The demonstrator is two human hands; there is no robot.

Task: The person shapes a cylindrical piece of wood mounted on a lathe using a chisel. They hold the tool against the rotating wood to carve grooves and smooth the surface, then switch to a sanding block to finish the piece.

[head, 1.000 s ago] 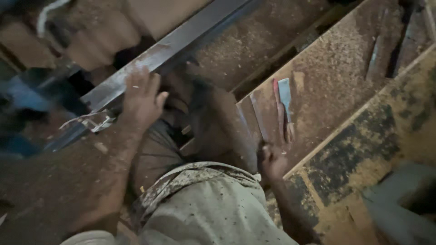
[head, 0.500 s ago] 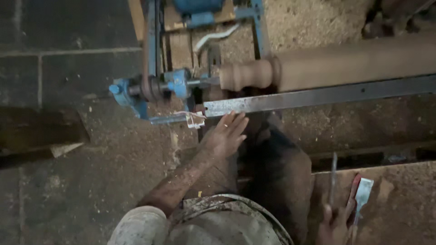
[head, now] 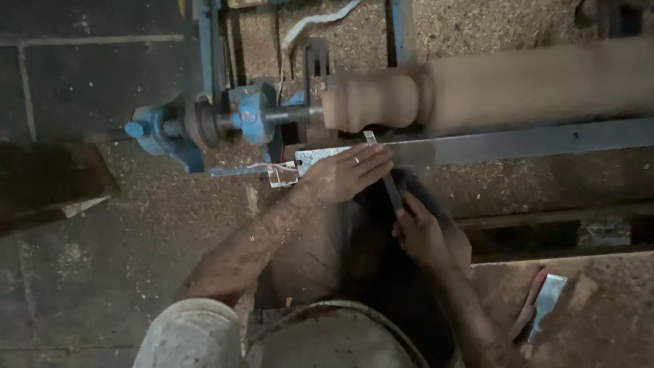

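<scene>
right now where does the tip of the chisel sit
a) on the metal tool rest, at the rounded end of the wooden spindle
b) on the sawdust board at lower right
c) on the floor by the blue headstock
a: the chisel crosses the metal tool rest, its tip at the wooden spindle; the left hand steadies it, the right hand grips the handle.

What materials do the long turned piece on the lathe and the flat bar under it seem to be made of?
The turned spindle looks like bare, unfinished pale wood: matte tan, sawdust all around. The tool rest bar looks like bare steel: grey, flat, a dull sheen. The chisel under the left hand also seems metal.
</scene>
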